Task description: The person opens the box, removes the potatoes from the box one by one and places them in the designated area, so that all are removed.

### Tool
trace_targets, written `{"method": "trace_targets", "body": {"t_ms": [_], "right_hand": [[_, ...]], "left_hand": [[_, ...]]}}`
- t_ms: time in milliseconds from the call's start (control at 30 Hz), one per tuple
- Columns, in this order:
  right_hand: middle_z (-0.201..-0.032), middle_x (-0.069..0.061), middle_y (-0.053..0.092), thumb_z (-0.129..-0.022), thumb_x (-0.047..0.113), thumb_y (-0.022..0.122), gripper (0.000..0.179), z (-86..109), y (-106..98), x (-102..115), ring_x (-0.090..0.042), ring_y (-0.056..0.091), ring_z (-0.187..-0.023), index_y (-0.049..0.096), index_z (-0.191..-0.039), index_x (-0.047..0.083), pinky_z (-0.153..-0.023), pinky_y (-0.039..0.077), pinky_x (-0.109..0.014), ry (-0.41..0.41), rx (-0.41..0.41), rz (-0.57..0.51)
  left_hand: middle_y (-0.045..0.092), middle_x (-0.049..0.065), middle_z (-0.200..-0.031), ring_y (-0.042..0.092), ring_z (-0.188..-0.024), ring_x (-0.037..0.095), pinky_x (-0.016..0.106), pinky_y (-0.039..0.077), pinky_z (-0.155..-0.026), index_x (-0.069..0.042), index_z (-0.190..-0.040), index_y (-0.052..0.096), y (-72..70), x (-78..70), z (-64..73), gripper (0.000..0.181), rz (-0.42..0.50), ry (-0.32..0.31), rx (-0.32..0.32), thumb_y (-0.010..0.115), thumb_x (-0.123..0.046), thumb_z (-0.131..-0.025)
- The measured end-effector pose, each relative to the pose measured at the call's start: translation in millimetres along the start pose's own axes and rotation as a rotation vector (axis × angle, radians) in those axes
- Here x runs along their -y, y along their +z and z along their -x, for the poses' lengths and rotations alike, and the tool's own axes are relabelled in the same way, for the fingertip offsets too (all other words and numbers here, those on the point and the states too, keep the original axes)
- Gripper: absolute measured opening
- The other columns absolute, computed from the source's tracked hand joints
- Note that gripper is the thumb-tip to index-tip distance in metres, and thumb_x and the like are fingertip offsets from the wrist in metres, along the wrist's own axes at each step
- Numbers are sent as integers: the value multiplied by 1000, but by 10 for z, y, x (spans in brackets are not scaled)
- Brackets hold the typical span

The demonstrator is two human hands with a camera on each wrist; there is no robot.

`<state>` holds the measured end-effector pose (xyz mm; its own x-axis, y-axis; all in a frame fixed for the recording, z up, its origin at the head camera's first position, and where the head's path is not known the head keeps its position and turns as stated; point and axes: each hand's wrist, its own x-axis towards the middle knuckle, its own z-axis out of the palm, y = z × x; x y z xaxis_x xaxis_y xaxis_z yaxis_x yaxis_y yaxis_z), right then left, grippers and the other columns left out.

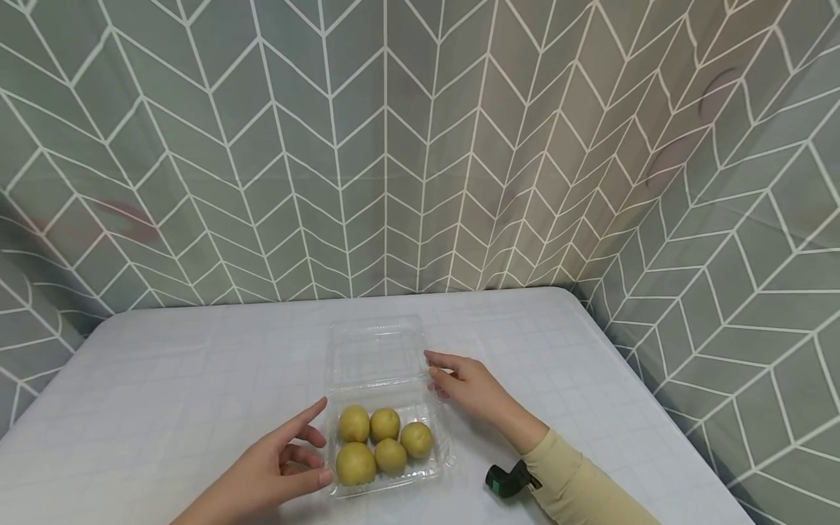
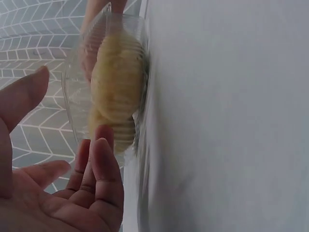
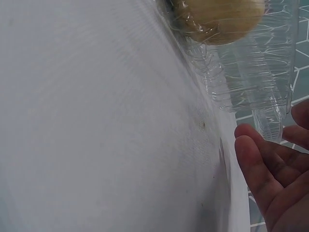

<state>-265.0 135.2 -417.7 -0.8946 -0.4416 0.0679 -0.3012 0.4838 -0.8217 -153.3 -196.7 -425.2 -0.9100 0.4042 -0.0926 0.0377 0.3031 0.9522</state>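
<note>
A clear plastic clamshell box point(image 1: 387, 487) lies on the table with its lid point(image 1: 377, 354) folded back, away from me. Several round yellow fruits point(image 1: 355, 464) sit in its base. At the box's left side is my left hand point(image 1: 272, 459), thumb and fingers spread apart and holding nothing. The left wrist view has these fingertips point(image 2: 107, 159) right by the ribbed wall, fruits point(image 2: 118, 77) showing through it. My right hand point(image 1: 475, 390) is at the right side near the hinge, fingers loosely bent. In the right wrist view its fingertips point(image 3: 248, 150) are close to the box's corner point(image 3: 268, 123).
A white cloth covers the table point(image 1: 197, 379). A small black device point(image 1: 507, 481) sits beside the right sleeve point(image 1: 577, 474). Grey patterned curtains point(image 1: 394, 146) hang behind the table and along its right side.
</note>
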Motion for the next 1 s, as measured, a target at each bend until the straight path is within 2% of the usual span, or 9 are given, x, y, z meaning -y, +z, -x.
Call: {"method": "trace_targets", "body": {"t_ms": [200, 333, 400, 633, 867, 1000], "right_hand": [[-129, -14, 62, -103, 26, 55, 43, 43, -35, 19, -13, 69, -85, 56, -139, 3, -75, 54, -26, 1, -4, 11], [-134, -14, 59, -102, 27, 57, 44, 90, -87, 46, -21, 69, -93, 55, -140, 3, -75, 55, -27, -3, 0, -5], [-135, -12, 59, -102, 28, 58, 44, 121, -123, 73, -24, 69, -95, 56, -140, 6, -77, 55, -28, 0, -11, -1], [-131, -1, 62, -98, 30, 65, 39, 224, -209, 221, -17, 65, -105, 62, -134, 17, -85, 52, -32, -9, -59, 46], [-132, -7, 61, -95, 23, 69, 37, 292, -164, 354, -18, 64, -108, 64, -130, 12, -88, 52, -32, -68, 25, -66], [-131, -6, 61, -94, 21, 70, 37, 314, -113, 395, -19, 64, -109, 64, -129, 10, -91, 51, -33, -87, 74, -73]], "left_hand": [[52, 15, -109, 64, -86, 17, 27, 55, -72, -2, -157, 21, 32, 50, 17, 90, 1, 35, 47, 77, -18, -88], [52, 14, -107, 63, -85, 17, 27, 54, -72, -1, -156, 21, 34, 58, 10, 91, 1, 36, 53, 77, -19, -87], [52, 13, -107, 63, -85, 17, 26, 54, -72, -1, -156, 21, 34, 51, 5, 91, 2, 26, 52, 77, -19, -87], [52, 13, -107, 63, -85, 17, 26, 54, -73, -2, -157, 20, 31, 50, -1, 91, 10, 27, 62, 77, -19, -88], [52, 13, -107, 63, -85, 16, 26, 54, -72, -1, -157, 19, 35, 62, 3, 92, -6, 43, 57, 77, -19, -88], [53, 13, -107, 62, -84, 16, 26, 54, -72, -1, -157, 19, 37, 61, -5, 93, -5, 32, 55, 78, -20, -87]]}}
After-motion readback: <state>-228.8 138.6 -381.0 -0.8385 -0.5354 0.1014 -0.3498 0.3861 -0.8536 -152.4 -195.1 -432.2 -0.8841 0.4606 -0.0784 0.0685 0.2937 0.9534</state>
